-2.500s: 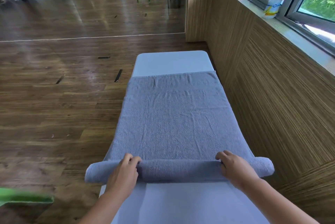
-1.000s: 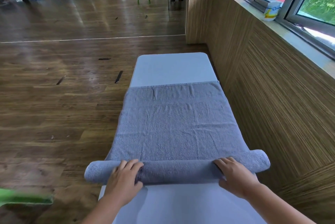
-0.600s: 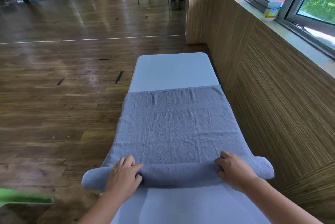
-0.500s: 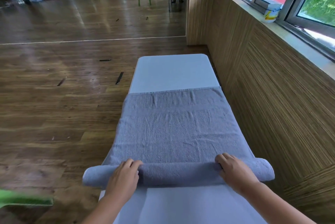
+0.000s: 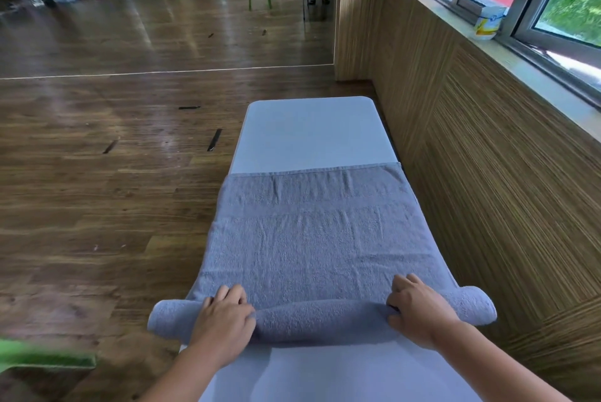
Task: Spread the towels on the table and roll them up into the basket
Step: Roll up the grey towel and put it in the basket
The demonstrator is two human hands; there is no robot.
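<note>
No writing readable from here, white tub (image 5: 488, 23) on the windowsill (image 5: 527, 71), yellow label, print too small to read

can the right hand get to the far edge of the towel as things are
Probably, with a lean: nothing lies on the flat towel between the right hand and that far edge. But it grips the roll, and would have to let go.

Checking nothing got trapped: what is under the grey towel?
Only the white table, bare beyond the towel and nearer than its roll. Whatever lies beneath the flat part is covered.
</note>
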